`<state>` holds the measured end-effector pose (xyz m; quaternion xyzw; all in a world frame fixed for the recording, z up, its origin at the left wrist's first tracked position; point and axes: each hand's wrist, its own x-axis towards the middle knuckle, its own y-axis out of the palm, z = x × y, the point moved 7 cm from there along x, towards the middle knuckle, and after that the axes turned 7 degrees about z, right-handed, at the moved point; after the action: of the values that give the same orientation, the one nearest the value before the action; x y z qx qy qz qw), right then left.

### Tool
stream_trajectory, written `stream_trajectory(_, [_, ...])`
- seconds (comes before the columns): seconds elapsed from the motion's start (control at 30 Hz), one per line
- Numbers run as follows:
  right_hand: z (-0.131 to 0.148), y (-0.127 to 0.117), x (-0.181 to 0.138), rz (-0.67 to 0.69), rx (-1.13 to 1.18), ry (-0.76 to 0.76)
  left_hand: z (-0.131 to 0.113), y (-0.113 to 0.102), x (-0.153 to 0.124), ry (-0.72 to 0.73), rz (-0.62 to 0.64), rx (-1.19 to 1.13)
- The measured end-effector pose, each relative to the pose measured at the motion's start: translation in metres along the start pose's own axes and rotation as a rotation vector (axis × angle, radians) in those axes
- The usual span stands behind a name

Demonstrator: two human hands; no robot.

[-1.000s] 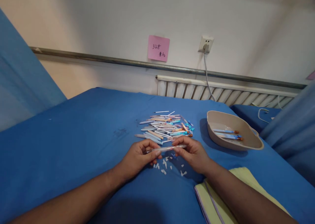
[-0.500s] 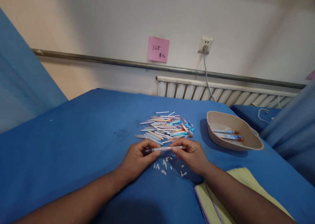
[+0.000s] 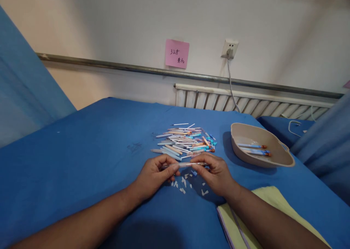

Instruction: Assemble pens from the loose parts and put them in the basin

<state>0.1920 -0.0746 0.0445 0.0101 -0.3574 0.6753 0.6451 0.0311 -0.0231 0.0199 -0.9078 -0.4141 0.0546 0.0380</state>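
A slim pen lies level between my two hands, pale in its middle stretch, with both ends partly covered by fingers. My left hand pinches its left end, thumb in front. At the other end my right hand grips with thumb and fingers. Just beyond the hands spreads a pile of pen parts: grey and orange barrels, white refills, and blue and brown pieces. Below the pen, small white pointed bits are scattered on the blue cloth, near a small blue piece.
A beige basin with several blue-and-brown pens stands at the right. Under my right forearm lies a folded yellow cloth. Behind the blue-covered table are a radiator, a metal rail and a socket with a cord.
The left fingers have shifted along the pen, covering more of its dark left end. My right hand keeps nearly the same hold. The view has moved very slightly.
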Motion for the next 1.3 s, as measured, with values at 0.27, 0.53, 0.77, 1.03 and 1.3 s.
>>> stream_trajectory(0.27, [-0.017, 0.007, -0.001, 0.043, 0.184, 0.221, -0.005, -0.005, -0.002, 0.120, -0.057, 0.164])
stream_trajectory(0.53, [0.006, -0.001, -0.002, 0.025, -0.068, -0.059, -0.003, 0.001, 0.000, -0.006, 0.039, 0.068])
stream_trajectory(0.77, [0.008, 0.002, -0.002, 0.048, -0.083, -0.082, 0.005, 0.002, 0.002, -0.038, 0.026, -0.038])
stream_trajectory(1.03, [0.000, 0.005, -0.002, 0.046, 0.005, 0.042, 0.001, 0.000, 0.000, 0.051, -0.034, 0.028])
stream_trajectory(1.3, [-0.032, 0.023, -0.006, 0.120, 0.446, 0.453, -0.029, 0.003, -0.012, 0.411, -0.042, 0.488])
